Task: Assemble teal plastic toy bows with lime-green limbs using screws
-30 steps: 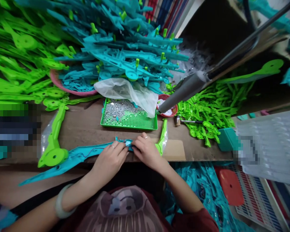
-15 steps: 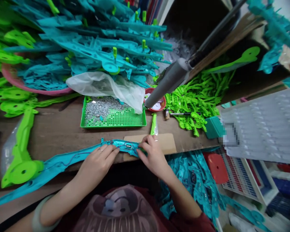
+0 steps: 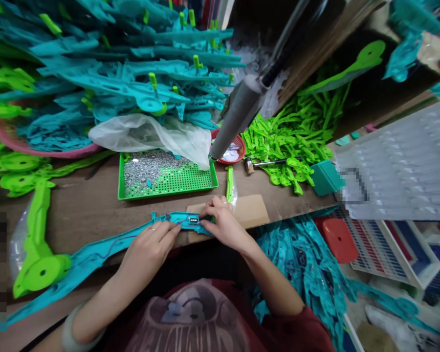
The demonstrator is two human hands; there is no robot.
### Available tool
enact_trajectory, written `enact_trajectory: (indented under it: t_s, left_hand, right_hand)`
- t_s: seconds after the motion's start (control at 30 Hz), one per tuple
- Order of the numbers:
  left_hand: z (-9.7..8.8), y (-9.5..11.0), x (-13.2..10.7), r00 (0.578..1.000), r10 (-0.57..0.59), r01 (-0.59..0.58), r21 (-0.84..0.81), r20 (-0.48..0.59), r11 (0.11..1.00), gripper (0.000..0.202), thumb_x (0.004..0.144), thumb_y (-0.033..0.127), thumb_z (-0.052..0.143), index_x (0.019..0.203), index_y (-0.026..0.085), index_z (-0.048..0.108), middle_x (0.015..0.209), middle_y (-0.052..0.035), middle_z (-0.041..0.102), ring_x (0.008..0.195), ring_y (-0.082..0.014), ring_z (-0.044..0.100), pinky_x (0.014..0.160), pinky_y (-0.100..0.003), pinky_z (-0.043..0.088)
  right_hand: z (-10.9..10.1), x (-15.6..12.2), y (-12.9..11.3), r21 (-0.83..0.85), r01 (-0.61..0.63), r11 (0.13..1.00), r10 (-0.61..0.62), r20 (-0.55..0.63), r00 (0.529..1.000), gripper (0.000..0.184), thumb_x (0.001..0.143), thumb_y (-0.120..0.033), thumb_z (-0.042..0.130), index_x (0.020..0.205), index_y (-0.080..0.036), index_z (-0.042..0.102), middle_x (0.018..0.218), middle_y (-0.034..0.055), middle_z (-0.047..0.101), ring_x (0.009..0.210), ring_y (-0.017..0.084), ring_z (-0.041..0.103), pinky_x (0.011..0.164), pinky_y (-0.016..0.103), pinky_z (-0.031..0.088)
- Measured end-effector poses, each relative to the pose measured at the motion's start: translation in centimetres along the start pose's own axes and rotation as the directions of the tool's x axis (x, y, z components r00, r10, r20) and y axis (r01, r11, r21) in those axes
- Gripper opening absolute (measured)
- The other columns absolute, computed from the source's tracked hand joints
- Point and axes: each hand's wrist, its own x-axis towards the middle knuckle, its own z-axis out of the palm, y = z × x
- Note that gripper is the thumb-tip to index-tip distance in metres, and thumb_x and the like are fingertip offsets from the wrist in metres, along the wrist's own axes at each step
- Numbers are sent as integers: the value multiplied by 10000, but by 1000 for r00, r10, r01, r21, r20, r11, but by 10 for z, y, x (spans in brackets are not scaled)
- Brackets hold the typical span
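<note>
A long blue plastic shell (image 3: 112, 242) lies along the front of the table, a thin dark wire running inside it. Near its right end sits a small dark component with silvery parts (image 3: 193, 220). My left hand (image 3: 152, 244) grips the shell left of that component, fingers together and pressed on a wire there. At the right end, my right hand (image 3: 225, 224) has its thumb and fingers curled in close beside the component; what lies between the fingertips is hidden. Under the shell's right end is a flat piece of cardboard (image 3: 253, 211).
Behind the shell stands a green tray (image 3: 168, 191) of small metal screws, partly under a clear plastic bag (image 3: 150, 134). A hammer (image 3: 250, 166) and green plastic parts (image 3: 289, 142) lie right. A grey post (image 3: 238, 112) slants above. Blue shells (image 3: 124, 63) are piled behind.
The camera view has turned slightly. My right hand has shifted left toward the small component, its fingers now closer over it. My left hand keeps its hold on the shell.
</note>
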Motion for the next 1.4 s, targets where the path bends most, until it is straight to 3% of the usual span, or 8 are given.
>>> enact_trajectory:
  t_s: [0.3, 0.43, 0.57, 0.73, 0.87, 1.0, 1.17, 1.4]
  left_hand:
    - [-1, 0, 3, 1000, 20, -20, 15, 7, 1000, 246, 992, 131, 463, 1142, 95, 654, 982, -121, 675, 892, -260, 652, 837, -418, 558]
    - [-2, 2, 5, 1000, 15, -15, 42, 11, 999, 243, 992, 115, 450, 1123, 97, 655, 926, -100, 656, 840, -252, 636, 782, -399, 563]
    - [-3, 4, 7, 999, 15, -17, 65, 30, 998, 241, 982, 87, 452, 1110, 105, 656, 941, -103, 658, 854, -255, 638, 767, -390, 563]
    - [-7, 6, 9, 999, 35, -38, 97, 35, 995, 259, 967, 57, 443, 1114, 94, 652, 950, -114, 666, 863, -261, 639, 766, -394, 560]
    - [-7, 7, 9, 999, 33, -32, 91, -4, 995, 239, 974, 77, 452, 1122, 88, 640, 937, -109, 671, 851, -266, 636, 742, -400, 544]
    - [-5, 3, 9, 999, 12, -11, 13, -32, 1000, 225, 1001, 115, 438, 1109, 107, 635, 916, -87, 670, 842, -247, 631, 753, -379, 527]
    - [-8, -5, 13, 996, -81, 72, -178, -43, 981, 170, 1018, 145, 457, 1081, 146, 615, 928, -53, 667, 861, -207, 625, 807, -340, 510]
    - [-8, -4, 19, 998, -61, 61, -161, 6, 985, 154, 1017, 177, 483, 1004, 155, 635, 950, -59, 642, 857, -209, 605, 760, -334, 485]
  right_hand:
    - [-10, 15, 3, 172, -13, 985, 10, 18, 1000, 133, 796, -86, 608, 706, -177, 571, 854, 10, 530, 909, 201, 478, 822, 339, 372]
    - [-15, 15, 2, 596, -81, 799, 28, 97, 995, 100, 776, -113, 515, 752, -204, 480, 722, -31, 568, 728, 149, 532, 703, 276, 419]
    - [-13, 19, -3, 717, -102, 689, 14, 128, 992, 128, 808, -113, 494, 897, -204, 504, 669, -51, 615, 653, 132, 576, 666, 254, 448]
    - [-19, 27, -13, 627, -97, 773, -51, 214, 975, 119, 925, -180, 547, 1002, -166, 637, 678, -42, 604, 624, 124, 586, 630, 243, 455]
    - [-22, 34, -14, 297, 141, 945, -202, 185, 962, 92, 909, -126, 638, 915, -163, 722, 860, 19, 685, 815, 153, 630, 762, 270, 443]
    - [-21, 38, -9, 76, 192, 979, -204, 231, 951, 79, 919, -158, 662, 920, -175, 738, 882, 29, 646, 846, 166, 609, 735, 263, 395]
    - [-18, 38, -2, 108, 194, 975, -215, 233, 948, 36, 903, -186, 697, 888, -182, 729, 837, 3, 582, 815, 150, 576, 708, 248, 359]
    - [-15, 34, 5, 213, 138, 967, -176, 173, 969, 72, 847, -204, 760, 797, -177, 716, 775, -24, 497, 765, 134, 539, 688, 243, 346]
